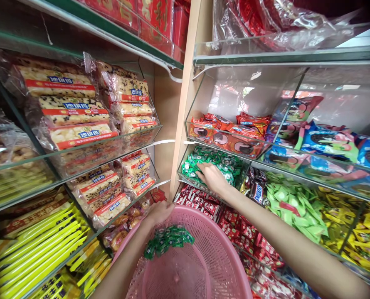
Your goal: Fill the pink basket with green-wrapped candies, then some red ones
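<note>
left hand [161, 211]: we're gripping the pink basket [230, 245] by its rim, probably steadying it | right hand [213, 177]: we're resting bent fingers among green-wrapped sweets [191, 161] in a glass bin [188, 178], can't tell if gripping | more sweets [169, 241] lying in basket

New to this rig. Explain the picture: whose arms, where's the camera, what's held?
There is no machine: these are a person's bare hands, seen from a camera worn on the head, looking forward and down. The left hand holds a pink basket by its rim; green sweets lie inside. The right hand is at a pile of similar sweets; whether its fingers hold any can't be made out. Glass shelves of wrapped snacks stand around.
</note>
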`<state>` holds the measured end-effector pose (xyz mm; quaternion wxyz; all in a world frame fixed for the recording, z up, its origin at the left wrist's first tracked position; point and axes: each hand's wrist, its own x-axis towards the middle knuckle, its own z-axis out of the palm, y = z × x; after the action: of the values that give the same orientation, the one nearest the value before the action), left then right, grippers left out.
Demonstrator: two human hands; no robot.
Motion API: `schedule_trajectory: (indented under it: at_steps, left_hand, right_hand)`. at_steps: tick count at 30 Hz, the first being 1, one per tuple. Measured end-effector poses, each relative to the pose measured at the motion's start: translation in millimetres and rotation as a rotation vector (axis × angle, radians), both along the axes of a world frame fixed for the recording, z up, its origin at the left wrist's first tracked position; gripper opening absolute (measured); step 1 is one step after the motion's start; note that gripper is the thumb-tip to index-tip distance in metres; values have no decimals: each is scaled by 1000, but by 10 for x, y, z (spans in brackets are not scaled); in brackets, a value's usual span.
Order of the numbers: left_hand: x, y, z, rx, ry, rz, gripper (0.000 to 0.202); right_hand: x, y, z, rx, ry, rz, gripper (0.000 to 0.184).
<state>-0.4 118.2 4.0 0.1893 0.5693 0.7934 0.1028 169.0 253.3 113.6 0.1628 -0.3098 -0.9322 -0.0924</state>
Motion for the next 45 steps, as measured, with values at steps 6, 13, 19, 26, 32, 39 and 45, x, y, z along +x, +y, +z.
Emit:
schedule_trajectory:
  at_steps: [6,13,19,26,32,39,45]
  left_hand:
    - [-8,4,-6,2,12,9,57]
    - [-6,4,-17,3,21,-4,59]
    - [5,-2,17,-8,23,-11,57]
    - [23,9,38,-15,21,-16,59]
    - [-6,-2,22,-48,-12,-37,56]
    - [3,-46,17,-66,-2,-32,54]
    - [26,-75,27,-55,-13,-31,54]
  right_hand:
    - [15,0,-19,-11,8,8,27]
    - [19,41,-35,-83,193,28,34]
    - [32,90,5,-120,334,46,35]
    - [83,-243,189,-125,545,165,32]
    - [103,-955,-229,-369,390,497,34]
    - [56,-1128,-1064,-453,13,550,26]
    - [-105,-968,-1227,-113,-177,642,25]
